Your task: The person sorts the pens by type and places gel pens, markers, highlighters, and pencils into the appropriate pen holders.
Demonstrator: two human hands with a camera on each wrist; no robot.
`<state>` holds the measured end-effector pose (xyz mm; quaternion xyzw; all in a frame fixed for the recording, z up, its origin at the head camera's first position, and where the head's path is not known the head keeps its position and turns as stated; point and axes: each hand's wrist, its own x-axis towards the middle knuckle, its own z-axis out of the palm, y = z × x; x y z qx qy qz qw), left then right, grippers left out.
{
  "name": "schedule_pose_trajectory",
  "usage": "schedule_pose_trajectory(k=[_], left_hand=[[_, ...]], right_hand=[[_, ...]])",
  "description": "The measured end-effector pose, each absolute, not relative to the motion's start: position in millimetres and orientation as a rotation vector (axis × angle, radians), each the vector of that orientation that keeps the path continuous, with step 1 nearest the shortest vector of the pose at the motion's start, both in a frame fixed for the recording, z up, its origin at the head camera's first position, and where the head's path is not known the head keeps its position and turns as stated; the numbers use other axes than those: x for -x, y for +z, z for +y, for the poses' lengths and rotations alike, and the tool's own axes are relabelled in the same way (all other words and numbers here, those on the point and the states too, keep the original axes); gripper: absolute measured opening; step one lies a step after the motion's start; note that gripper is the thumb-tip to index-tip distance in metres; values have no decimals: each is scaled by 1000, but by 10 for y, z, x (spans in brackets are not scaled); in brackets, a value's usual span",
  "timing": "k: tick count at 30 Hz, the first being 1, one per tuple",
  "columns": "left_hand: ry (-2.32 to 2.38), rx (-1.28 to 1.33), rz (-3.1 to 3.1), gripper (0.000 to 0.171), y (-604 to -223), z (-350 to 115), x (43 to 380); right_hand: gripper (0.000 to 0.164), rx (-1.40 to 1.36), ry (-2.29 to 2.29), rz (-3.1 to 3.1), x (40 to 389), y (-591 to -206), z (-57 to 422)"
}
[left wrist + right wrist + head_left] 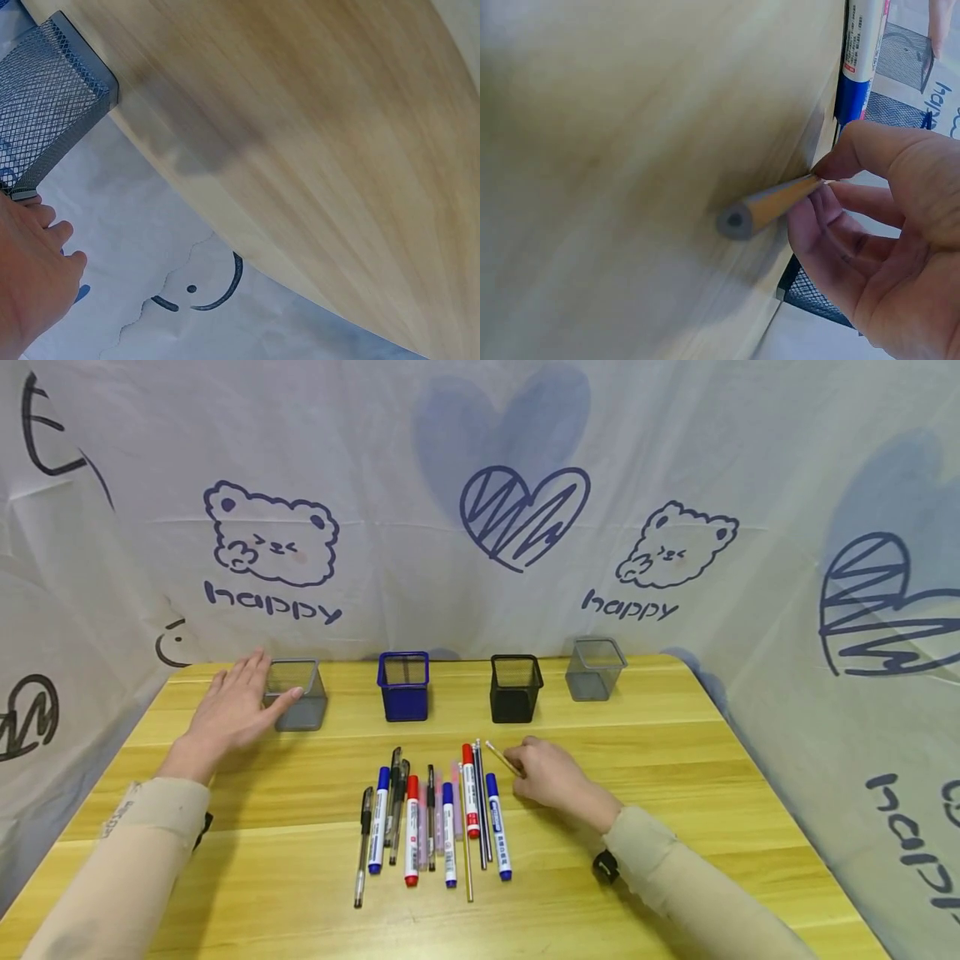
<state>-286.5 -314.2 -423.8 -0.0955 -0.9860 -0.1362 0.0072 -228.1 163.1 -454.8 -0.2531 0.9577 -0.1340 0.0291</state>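
My left hand (236, 702) is at the grey mesh pen holder (302, 713) at the table's left back, fingers stretched out and thumb at its front. In the left wrist view the fingers (46, 225) are by the rim of that mesh holder (56, 112). Between thumb and fingers, my right hand (555, 777) pinches a yellow pencil (502, 758), right of the pen group. The right wrist view shows the pencil's unsharpened end (736, 222) pointing out from the grip. Nearby lie a blue-capped marker (498, 827) and a red-capped marker (470, 793).
Along the back stand a blue mesh holder (405, 697), a black one (514, 702) and another grey one (594, 681). Several markers, black gel pens (363, 852) and pencils (469, 868) lie side by side mid-table. A printed cloth (405, 527) hangs behind the table.
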Motion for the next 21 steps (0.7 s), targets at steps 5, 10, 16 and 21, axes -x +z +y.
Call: schedule_pose_trajectory(k=[5,10,16,21], left_hand=[[-423,303,-3078,102,-4238,-3142,2869],[-425,303,-3085,102,-4250,-3158,2868],[-414,305,-3088,102,-4234,-3156,2860],[-389,319,-3092,102,-4221,-3139,2865]], right_hand=[[27,778,-399,2957,2279,-4529,1644],[42,747,-431,2954,2263,-4517,1667],[53,724,-496,2983,2260,-4468,1676],[52,770,-574,3048,2264,-4407,1673]])
